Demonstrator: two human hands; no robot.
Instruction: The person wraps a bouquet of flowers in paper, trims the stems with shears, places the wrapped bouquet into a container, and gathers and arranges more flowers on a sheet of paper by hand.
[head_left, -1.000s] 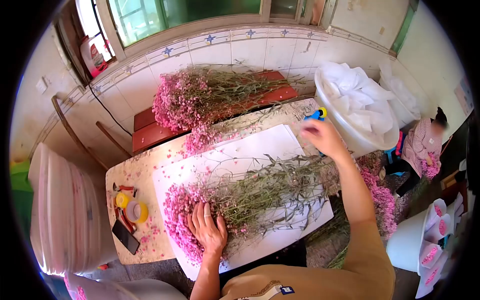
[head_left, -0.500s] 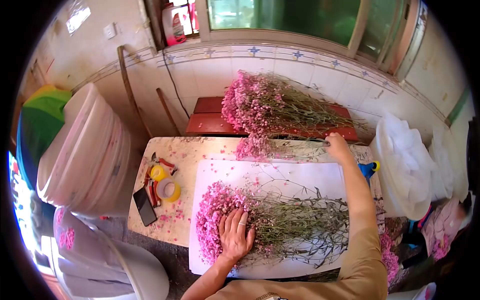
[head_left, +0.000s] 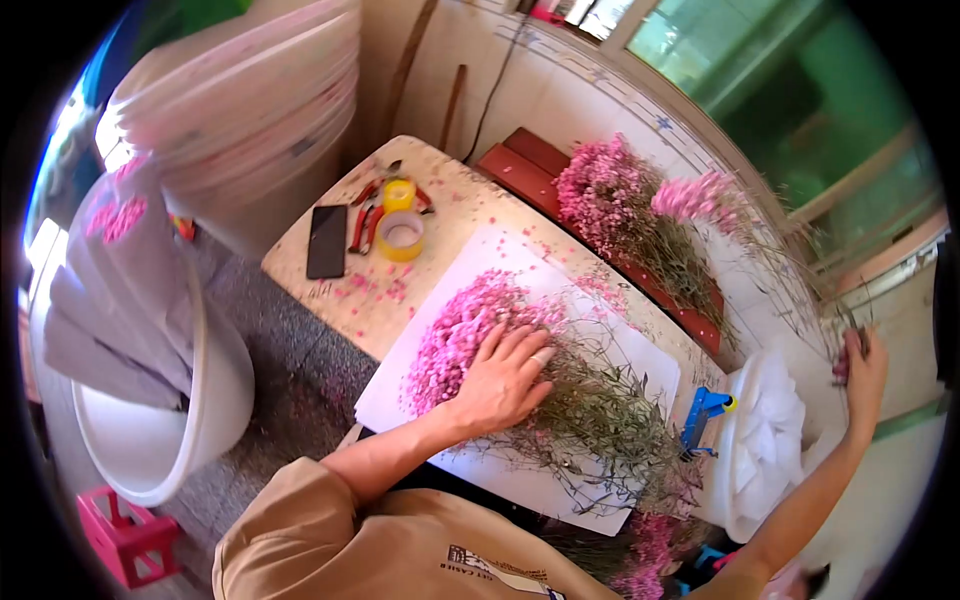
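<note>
My left hand (head_left: 505, 385), with a ring on one finger, lies spread on the pink blossoms of a large flower bunch (head_left: 450, 340). This bunch rests on white paper (head_left: 480, 250), its green stems pointing right. At the far right my right hand (head_left: 862, 365) is raised and closed round the stems of a smaller pink spray (head_left: 700, 197). The spray's blossoms reach left through the air, in front of the tiled wall. Another pink bunch (head_left: 610, 190) lies on a dark red bench (head_left: 520, 165) behind the table.
On the table (head_left: 360, 305) are a phone (head_left: 327, 242), tape rolls (head_left: 401, 236), red-handled cutters (head_left: 366, 225) and a blue tool (head_left: 705, 415). White bins stand left (head_left: 225, 400) and right (head_left: 735, 450), a pink stool (head_left: 128, 538) at lower left. Part of another person (head_left: 790, 580) shows at the bottom right.
The view has turned and tilted. My right hand has moved from the table's back edge out to the right and up, lifting the small spray. My left hand stays on the large bunch.
</note>
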